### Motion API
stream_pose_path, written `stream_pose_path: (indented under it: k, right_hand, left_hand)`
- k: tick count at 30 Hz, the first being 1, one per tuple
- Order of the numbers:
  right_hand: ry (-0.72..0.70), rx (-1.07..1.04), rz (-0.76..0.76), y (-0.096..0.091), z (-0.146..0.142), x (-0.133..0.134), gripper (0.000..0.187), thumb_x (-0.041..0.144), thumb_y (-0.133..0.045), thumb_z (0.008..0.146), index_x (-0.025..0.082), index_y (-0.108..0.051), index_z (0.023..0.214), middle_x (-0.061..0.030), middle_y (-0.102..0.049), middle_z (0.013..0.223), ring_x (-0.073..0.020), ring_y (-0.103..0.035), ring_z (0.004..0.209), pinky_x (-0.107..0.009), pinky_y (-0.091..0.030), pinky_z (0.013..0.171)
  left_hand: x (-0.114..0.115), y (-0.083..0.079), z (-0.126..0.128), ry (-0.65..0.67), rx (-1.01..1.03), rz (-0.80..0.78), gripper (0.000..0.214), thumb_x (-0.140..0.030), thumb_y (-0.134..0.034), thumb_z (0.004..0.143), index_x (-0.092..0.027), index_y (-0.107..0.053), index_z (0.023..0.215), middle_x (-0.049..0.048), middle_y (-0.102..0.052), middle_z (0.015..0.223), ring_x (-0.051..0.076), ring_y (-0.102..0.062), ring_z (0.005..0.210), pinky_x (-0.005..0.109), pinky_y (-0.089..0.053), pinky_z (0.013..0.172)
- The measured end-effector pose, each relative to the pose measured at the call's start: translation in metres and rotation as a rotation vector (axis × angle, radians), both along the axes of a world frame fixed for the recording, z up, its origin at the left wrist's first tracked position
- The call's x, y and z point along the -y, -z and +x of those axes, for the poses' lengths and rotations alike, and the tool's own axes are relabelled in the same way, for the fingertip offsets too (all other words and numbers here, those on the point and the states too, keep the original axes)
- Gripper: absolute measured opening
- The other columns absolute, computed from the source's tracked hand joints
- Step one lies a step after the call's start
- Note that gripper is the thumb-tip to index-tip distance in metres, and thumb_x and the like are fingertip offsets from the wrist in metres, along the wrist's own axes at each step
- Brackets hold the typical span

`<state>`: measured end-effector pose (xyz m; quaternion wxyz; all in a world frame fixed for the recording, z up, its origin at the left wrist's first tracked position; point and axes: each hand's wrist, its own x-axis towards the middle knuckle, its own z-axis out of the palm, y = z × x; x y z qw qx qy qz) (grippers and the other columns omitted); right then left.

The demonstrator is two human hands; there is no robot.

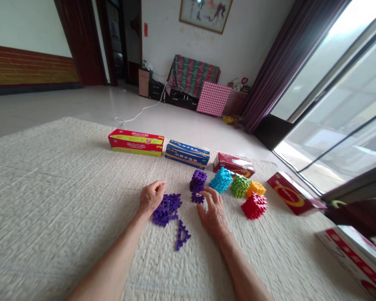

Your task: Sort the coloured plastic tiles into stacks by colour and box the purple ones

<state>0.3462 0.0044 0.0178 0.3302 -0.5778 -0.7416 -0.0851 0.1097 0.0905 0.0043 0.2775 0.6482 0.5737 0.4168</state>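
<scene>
My left hand is curled closed at the upper left edge of a loose pile of purple interlocking plastic pieces; what it holds, if anything, is hidden. A flat purple square piece has its right edge between the thumb and fingertips of my right hand. Just behind that piece stands a purple stack. Between my forearms lies one purple triangle piece. Other stacks sit right of my right hand: blue, green, yellow and red.
Along the far side of the textured, cloth-covered surface stand a red-and-yellow box, a blue box and a dark red box. Another red box and a white-and-red box lie at the right.
</scene>
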Motion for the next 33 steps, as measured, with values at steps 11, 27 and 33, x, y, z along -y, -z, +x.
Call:
stream_pose_path:
  k: [11,27,33]
  right_hand:
    - [-0.318,-0.228,-0.167,-0.007,-0.045,0.016,0.027,0.015,-0.047,0.086,0.023,-0.052,0.111,-0.0091,-0.055,0.118,-0.0213,-0.053,0.109,-0.041,-0.046,0.093]
    - [-0.390,-0.161,-0.187,0.000,-0.087,0.008,0.018,0.018,-0.048,0.088,0.019,-0.056,0.104,-0.0121,-0.055,0.122,-0.0237,-0.049,0.116,-0.044,-0.041,0.098]
    - [-0.264,-0.420,-0.127,-0.003,-0.079,0.009,0.017,0.021,-0.040,0.093,0.019,-0.054,0.103,-0.0074,-0.064,0.101,-0.0165,-0.061,0.094,-0.030,-0.048,0.084]
  left_hand:
    - [-0.001,0.002,-0.002,-0.065,0.126,0.054,0.031,-0.028,-0.046,0.080,-0.018,-0.071,0.095,0.0008,-0.072,0.068,0.015,-0.067,0.066,0.022,-0.049,0.068]
    - [-0.002,0.002,-0.001,-0.078,0.145,0.063,0.032,-0.025,-0.045,0.080,-0.015,-0.071,0.096,0.0028,-0.071,0.068,0.015,-0.066,0.067,0.023,-0.050,0.069]
    - [-0.004,0.005,-0.002,-0.064,0.149,0.056,0.032,-0.026,-0.046,0.079,-0.017,-0.071,0.096,0.0009,-0.071,0.068,0.014,-0.065,0.065,0.022,-0.048,0.066]
